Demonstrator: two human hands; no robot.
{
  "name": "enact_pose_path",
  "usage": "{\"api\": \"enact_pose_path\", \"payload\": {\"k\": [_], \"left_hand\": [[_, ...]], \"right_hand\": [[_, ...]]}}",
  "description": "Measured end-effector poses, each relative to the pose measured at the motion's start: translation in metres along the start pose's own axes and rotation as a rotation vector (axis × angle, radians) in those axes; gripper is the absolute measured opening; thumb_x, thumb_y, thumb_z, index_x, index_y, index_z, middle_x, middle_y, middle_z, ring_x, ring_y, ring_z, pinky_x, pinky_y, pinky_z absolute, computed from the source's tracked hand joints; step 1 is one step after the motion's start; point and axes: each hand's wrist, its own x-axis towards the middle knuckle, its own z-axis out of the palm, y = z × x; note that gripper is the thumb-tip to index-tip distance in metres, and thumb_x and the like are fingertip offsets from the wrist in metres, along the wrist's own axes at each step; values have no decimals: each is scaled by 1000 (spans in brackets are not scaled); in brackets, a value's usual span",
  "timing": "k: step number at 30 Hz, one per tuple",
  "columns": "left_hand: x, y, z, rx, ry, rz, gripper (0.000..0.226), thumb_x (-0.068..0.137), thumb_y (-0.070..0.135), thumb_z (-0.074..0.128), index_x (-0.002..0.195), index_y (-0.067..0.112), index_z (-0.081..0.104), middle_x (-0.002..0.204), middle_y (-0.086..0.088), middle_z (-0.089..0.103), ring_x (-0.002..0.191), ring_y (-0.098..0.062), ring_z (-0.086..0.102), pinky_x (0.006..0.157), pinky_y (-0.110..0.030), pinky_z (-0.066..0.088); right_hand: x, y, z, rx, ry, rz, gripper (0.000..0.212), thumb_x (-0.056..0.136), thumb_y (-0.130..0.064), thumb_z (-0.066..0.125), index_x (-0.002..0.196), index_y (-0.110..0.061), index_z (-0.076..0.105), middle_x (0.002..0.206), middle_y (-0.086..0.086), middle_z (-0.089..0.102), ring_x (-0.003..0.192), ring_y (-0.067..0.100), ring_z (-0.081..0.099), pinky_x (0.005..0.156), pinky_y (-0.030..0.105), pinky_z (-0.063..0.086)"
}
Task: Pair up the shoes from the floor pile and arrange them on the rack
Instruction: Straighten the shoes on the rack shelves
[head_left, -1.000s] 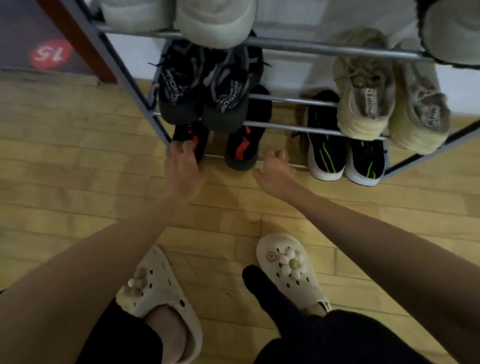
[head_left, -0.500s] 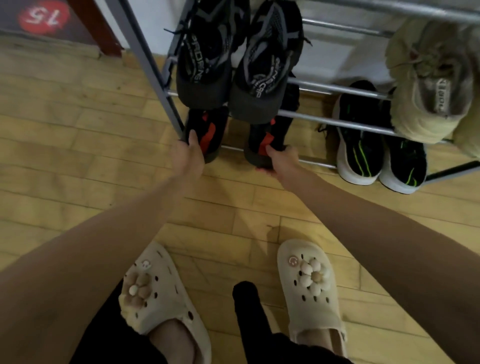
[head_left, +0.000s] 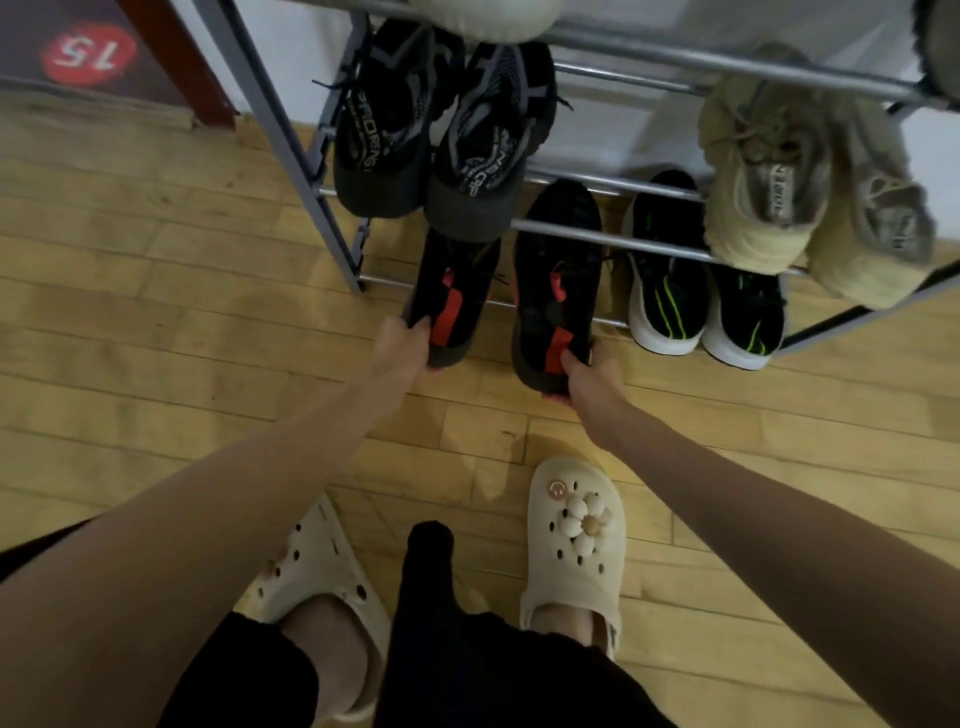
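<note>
**Black-and-red pair held at the bottom rail**

The left hand (head_left: 402, 345) grips the heel of the left black-and-red shoe (head_left: 452, 296), fingers curled round it. The right hand (head_left: 584, 376) pinches the heel of the right black-and-red shoe (head_left: 558, 280) the same way. Both shoes lie on the lowest tier of the rack (head_left: 649, 244), long axes running away from the person, toes toward the wall, heels overhanging the wooden floor (head_left: 156, 312). Black-and-green sneakers (head_left: 701, 306) sit just beside them to the right.
</note>
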Motion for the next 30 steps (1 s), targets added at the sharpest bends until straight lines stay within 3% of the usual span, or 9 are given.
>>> {"api": "enact_pose_path", "payload": {"k": [2,6,11,15,18,21,23,27,30], "left_hand": [[-9,1,7,-19,-11,-39,39,101,18,46,132,-6,45,123,-21,58,101,-38,63,74,-42,57],[-23,-2,14,-44,-110,-41,43,101,20,48,135,-5,44,130,-22,56,99,-30,63,62,-30,56],[-30,0,7,-8,-244,-100,57,98,32,52,140,-4,38,135,-20,53,100,-26,62,78,-35,55],[-39,8,-5,166,-185,-100,44,98,29,52,130,-1,48,112,-13,61,90,-21,60,76,-35,52],[-53,16,-17,174,-141,-122,47,91,46,57,117,6,53,91,-5,57,82,-20,57,77,-37,51],[-71,26,-31,156,-321,-122,75,73,75,56,100,7,66,87,-6,67,79,-21,61,71,-34,51],[-79,28,-39,111,-455,-93,83,63,81,58,104,9,69,89,-4,73,82,-20,66,72,-33,51],[-85,24,-53,76,-551,21,63,76,59,67,120,14,63,106,-5,73,96,-20,70,75,-29,52],[-83,18,-58,-164,-538,-26,48,86,28,70,124,1,59,117,-15,68,102,-24,68,72,-26,56]], "right_hand": [[-10,6,-12,11,10,24,32,99,-14,47,130,-19,43,115,2,55,94,25,64,61,29,59],[-24,15,-34,39,8,69,30,99,-14,48,128,-19,44,121,9,56,97,33,66,68,35,58],[-43,5,-46,50,-64,59,21,100,-16,46,120,-19,44,120,12,59,96,34,67,66,34,58],[-60,-10,-39,112,-145,43,22,101,-17,43,121,-8,46,105,16,61,62,26,63,48,25,52],[-73,-23,-25,123,-181,20,23,101,-18,42,117,-3,48,93,14,60,56,24,58,50,29,50],[-82,-32,-4,65,-206,-18,20,101,-21,41,109,-4,49,87,12,60,56,24,57,56,34,49],[-88,-36,14,49,-231,-27,17,102,-24,41,96,-9,49,85,12,60,58,23,57,56,34,49],[-95,-45,47,78,-225,-54,21,102,-22,40,86,-12,50,81,10,60,66,27,61,64,39,51],[-95,-43,60,-33,-264,-92,27,103,-27,37,117,-7,49,94,13,62,71,29,61,58,33,50]]}}
